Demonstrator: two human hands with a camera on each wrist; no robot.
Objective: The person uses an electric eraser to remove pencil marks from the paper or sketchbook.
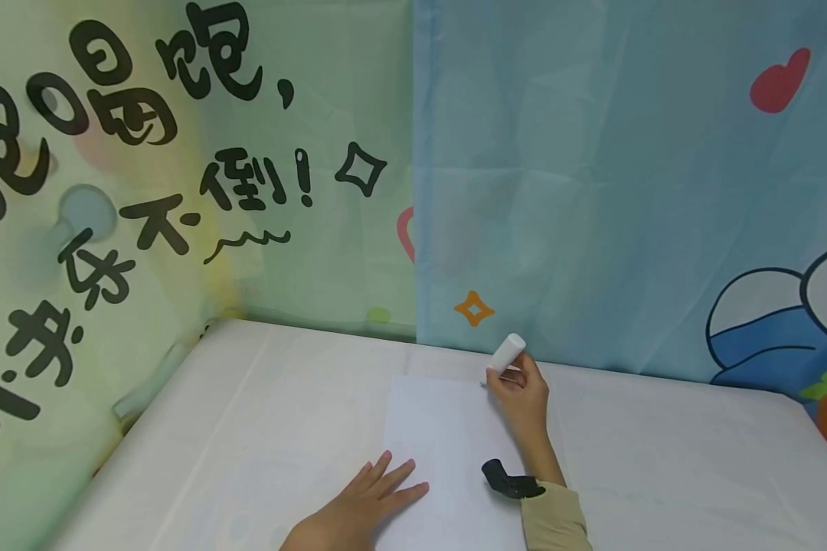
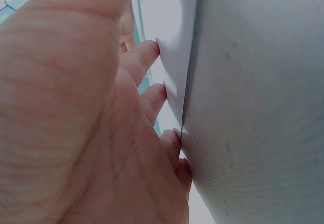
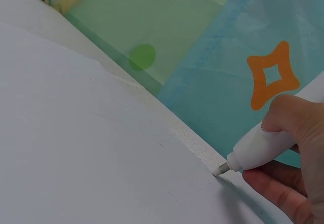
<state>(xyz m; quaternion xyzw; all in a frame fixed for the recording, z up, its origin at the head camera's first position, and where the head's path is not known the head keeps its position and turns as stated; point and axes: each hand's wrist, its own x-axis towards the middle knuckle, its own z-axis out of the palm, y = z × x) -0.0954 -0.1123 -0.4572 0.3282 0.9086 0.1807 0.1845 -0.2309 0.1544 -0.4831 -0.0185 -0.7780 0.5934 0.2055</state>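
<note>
A white sheet of paper (image 1: 448, 436) lies on the white-covered table. My left hand (image 1: 368, 497) rests on the paper's left edge with its fingers spread; the left wrist view shows the palm and fingertips (image 2: 150, 49) close up along that edge. At the paper's far right corner, my right hand (image 1: 521, 390) pinches a thick white pen-shaped tool (image 1: 507, 353) between thumb and fingers. The tool's body tapers to a narrow grey tip (image 3: 223, 169), which meets the paper near its edge. Small dark specks dot the sheet in the right wrist view.
The table (image 1: 661, 459) extends to both sides of the paper. Behind its far edge hangs a blue cloth (image 1: 593, 191), with a green printed cloth (image 1: 317, 252) at the left. A black strap (image 1: 510, 484) is on the right wrist.
</note>
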